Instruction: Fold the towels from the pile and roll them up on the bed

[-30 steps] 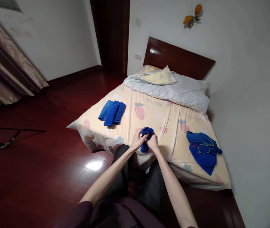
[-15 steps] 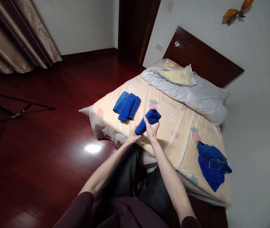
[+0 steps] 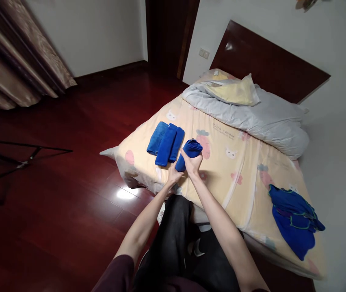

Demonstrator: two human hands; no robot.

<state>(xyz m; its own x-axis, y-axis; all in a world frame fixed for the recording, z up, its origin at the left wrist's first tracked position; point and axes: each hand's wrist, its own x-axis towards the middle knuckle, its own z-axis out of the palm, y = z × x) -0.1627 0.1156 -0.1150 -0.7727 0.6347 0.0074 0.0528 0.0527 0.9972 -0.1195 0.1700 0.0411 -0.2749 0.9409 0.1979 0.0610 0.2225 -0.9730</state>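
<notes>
Between my two hands is a folded blue towel [image 3: 191, 149], its layered end facing away from me. My left hand [image 3: 174, 175] grips its near end, and my right hand [image 3: 193, 163] wraps around the right side farther up. Just left of it, several folded blue towels [image 3: 164, 146] lie side by side and partly overlapping on the bed [image 3: 218, 178]. At the bed's right side a loose, crumpled pile of blue cloths [image 3: 295, 223] shows green-edged borders. The fingers under the held towel are mostly hidden.
A grey quilt [image 3: 270, 121] and a yellow pillow [image 3: 236, 92] lie toward the dark headboard [image 3: 267, 61]. On the left, black stand legs [image 3: 23, 162] stand on the shiny red floor [image 3: 84, 227]. A curtain [image 3: 14, 56] hangs at the upper left.
The held towel has moved closer to the folded towels on its left, still in both hands. My view has shifted, and my legs are nearer the bed.
</notes>
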